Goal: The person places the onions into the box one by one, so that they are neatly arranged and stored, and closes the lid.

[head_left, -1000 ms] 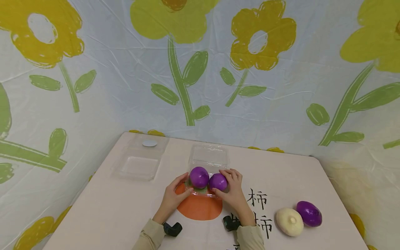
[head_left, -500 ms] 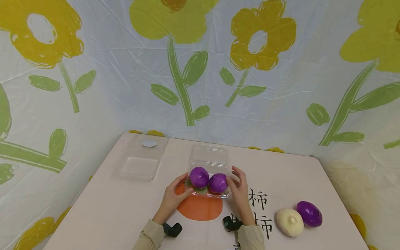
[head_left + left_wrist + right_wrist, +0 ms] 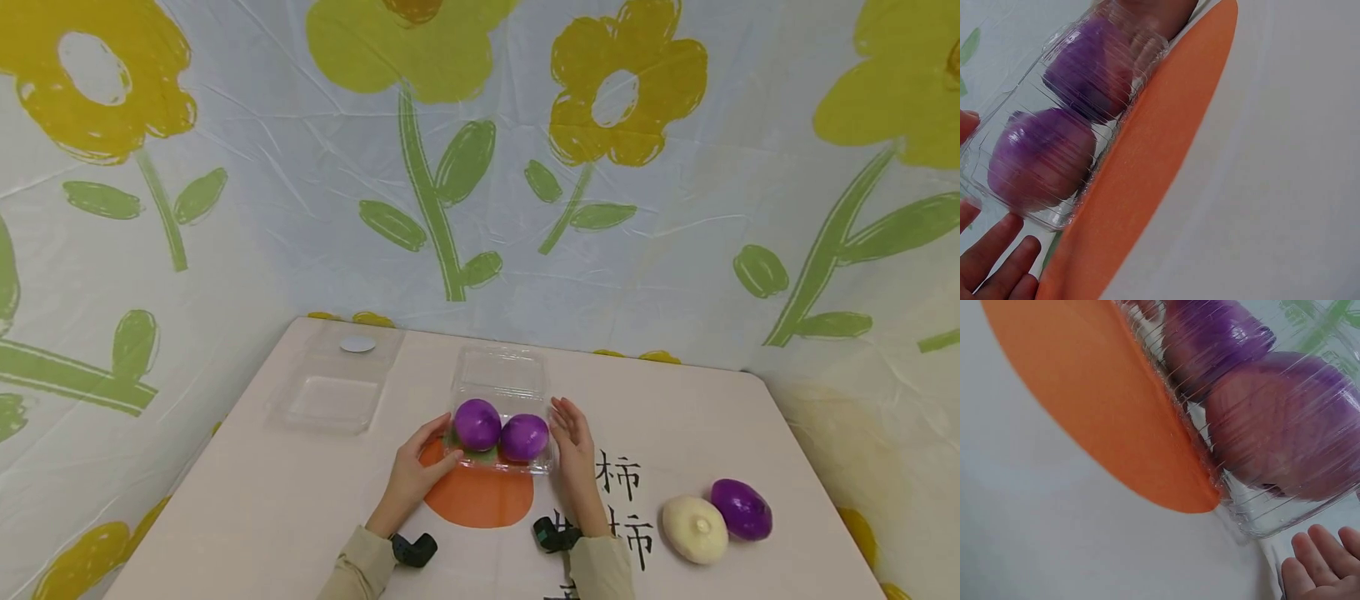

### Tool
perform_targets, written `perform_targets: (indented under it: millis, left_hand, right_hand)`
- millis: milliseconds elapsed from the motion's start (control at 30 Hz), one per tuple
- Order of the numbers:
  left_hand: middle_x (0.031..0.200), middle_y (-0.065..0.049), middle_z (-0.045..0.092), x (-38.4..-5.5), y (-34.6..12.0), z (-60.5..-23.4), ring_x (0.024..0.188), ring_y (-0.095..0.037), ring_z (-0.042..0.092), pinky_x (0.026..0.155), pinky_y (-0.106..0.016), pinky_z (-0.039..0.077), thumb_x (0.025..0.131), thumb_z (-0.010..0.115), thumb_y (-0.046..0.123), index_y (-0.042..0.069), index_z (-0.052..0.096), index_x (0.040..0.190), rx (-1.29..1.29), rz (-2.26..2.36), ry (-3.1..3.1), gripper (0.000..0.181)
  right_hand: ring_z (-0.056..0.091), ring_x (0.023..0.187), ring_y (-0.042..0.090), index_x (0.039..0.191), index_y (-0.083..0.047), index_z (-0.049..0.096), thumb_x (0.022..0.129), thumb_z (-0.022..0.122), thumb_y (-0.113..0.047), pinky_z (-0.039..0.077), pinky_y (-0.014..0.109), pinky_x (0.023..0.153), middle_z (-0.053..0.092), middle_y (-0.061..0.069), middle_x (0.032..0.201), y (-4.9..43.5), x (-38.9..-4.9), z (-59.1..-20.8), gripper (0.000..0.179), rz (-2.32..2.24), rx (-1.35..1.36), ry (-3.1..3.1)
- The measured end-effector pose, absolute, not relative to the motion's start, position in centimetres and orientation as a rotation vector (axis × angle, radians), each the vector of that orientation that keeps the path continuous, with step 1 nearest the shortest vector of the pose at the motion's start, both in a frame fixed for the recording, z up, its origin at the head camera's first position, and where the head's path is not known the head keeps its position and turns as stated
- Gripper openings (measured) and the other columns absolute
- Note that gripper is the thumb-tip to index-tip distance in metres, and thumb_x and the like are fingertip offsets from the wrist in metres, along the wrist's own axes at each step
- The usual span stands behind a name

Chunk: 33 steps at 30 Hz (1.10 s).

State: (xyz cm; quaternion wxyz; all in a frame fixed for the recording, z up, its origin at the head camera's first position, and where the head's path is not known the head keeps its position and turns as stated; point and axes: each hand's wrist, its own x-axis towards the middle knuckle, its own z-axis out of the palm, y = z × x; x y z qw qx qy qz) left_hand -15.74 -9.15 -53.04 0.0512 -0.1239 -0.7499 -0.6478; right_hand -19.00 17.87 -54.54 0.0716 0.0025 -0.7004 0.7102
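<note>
Two purple onions, the left onion [image 3: 477, 425] and the right onion [image 3: 524, 437], sit side by side in a clear plastic clamshell box [image 3: 501, 468] with its lid folded back. My left hand [image 3: 416, 462] rests at the box's left side, thumb at the front corner and fingers along the wall. In the left wrist view its fingers [image 3: 997, 250] lie loosely against the plastic. Beside the box's right wall is my right hand [image 3: 576, 454], holding nothing, with loosely extended fingers [image 3: 1325, 553] showing in the right wrist view.
A second clear box [image 3: 337, 404] lies opened at the back left. On the right, a cream-coloured bulb [image 3: 694, 530] touches another purple onion [image 3: 741, 508]. The tablecloth has a printed orange shape [image 3: 480, 500]. A flowered cloth [image 3: 525, 250] rises behind the table.
My right hand has let go of the right onion and drawn back to the right, off the box. The left hand and the box have stayed in place.
</note>
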Motion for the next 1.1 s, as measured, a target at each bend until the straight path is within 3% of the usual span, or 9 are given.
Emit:
perform_targets:
  millis: [133,767,1100]
  left_hand:
    - [0.134,-0.018,0.060,-15.8,-9.1,-53.1,0.126,-0.035,0.054,0.113,-0.056,0.030,0.085,0.078,0.009,-0.003,0.052,0.141,-0.376,-1.973,-2.283,0.063]
    - [0.134,-0.016,0.060,-15.8,-9.1,-53.4,0.125,-0.034,0.054,0.113,-0.057,0.029,0.085,0.078,0.011,0.001,0.052,0.142,-0.376,-1.992,-2.271,0.063]
    - [0.134,-0.016,0.060,-15.8,-9.1,-53.3,0.124,-0.034,0.054,0.113,-0.056,0.031,0.086,0.078,0.011,0.000,0.052,0.142,-0.380,-1.983,-2.276,0.063]
  right_hand:
    - [0.038,0.141,0.031,0.152,-0.004,0.032,0.105,0.046,-0.012,0.036,0.016,0.107,0.040,0.013,0.154,18.1,-19.4,-55.1,0.050,2.229,0.019,-2.060]
    - [0.032,0.145,0.026,0.153,-0.004,0.033,0.104,0.041,-0.001,0.035,0.015,0.107,0.039,0.010,0.156,18.4,-19.9,-55.1,0.049,2.315,0.144,-2.022]
    - [0.031,0.145,0.033,0.152,0.002,0.031,0.103,0.041,0.005,0.036,0.021,0.108,0.035,0.020,0.156,17.8,-18.8,-52.5,0.050,2.265,0.177,-2.060]
